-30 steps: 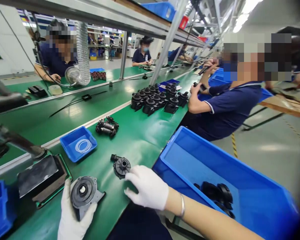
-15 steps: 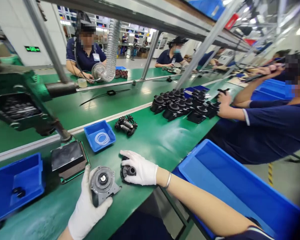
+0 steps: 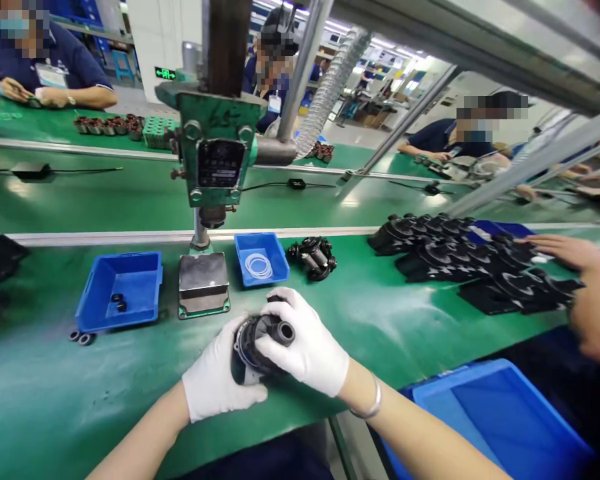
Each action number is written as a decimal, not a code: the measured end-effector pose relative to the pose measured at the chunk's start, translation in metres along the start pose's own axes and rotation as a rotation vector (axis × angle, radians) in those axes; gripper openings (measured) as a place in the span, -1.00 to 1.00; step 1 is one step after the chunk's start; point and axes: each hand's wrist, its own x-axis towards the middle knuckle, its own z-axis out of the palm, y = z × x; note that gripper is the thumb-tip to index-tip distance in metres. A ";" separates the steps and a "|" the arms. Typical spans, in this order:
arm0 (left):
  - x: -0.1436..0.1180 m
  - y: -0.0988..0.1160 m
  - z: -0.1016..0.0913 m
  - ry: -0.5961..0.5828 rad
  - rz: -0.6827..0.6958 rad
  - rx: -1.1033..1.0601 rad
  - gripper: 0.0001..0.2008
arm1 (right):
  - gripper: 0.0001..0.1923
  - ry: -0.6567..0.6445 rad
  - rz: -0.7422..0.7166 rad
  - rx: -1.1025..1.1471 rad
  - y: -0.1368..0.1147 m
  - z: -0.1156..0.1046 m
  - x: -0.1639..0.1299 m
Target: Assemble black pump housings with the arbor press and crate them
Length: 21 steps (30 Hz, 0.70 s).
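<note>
Head view: left hand [image 3: 215, 380] and right hand [image 3: 307, 347] now join both black parts [image 3: 260, 337] (previously apart).

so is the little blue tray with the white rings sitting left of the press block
No, the small blue tray holding the white rings sits right of the press block.

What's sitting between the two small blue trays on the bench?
In the head view, the press's metal base block sits between the left blue tray and the ring tray.
</note>
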 end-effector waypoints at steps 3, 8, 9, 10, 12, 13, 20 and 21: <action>0.002 0.002 0.000 0.015 0.012 -0.012 -0.06 | -0.70 -0.049 -0.029 -0.069 -0.005 0.010 0.005; 0.002 0.002 0.000 0.027 0.014 -0.008 -0.05 | -0.67 -0.061 -0.058 -0.155 -0.001 0.017 0.007; 0.001 0.002 0.000 0.028 0.013 -0.003 -0.05 | -0.67 -0.058 -0.059 -0.165 -0.001 0.017 0.006; 0.001 0.001 0.000 0.029 0.013 0.000 -0.04 | -0.66 -0.055 -0.060 -0.172 -0.001 0.018 0.006; 0.001 0.000 0.000 0.027 0.014 0.006 -0.04 | -0.66 -0.053 -0.063 -0.181 0.000 0.019 0.004; 0.001 -0.001 0.000 0.026 0.014 0.006 -0.03 | -0.65 -0.051 -0.062 -0.185 0.000 0.020 0.003; 0.001 -0.011 0.007 0.051 -0.035 -0.013 0.15 | -0.66 -0.031 -0.034 -0.231 0.000 0.025 -0.001; 0.001 -0.012 0.007 0.052 -0.027 -0.012 0.15 | -0.66 -0.026 -0.036 -0.237 0.000 0.025 -0.002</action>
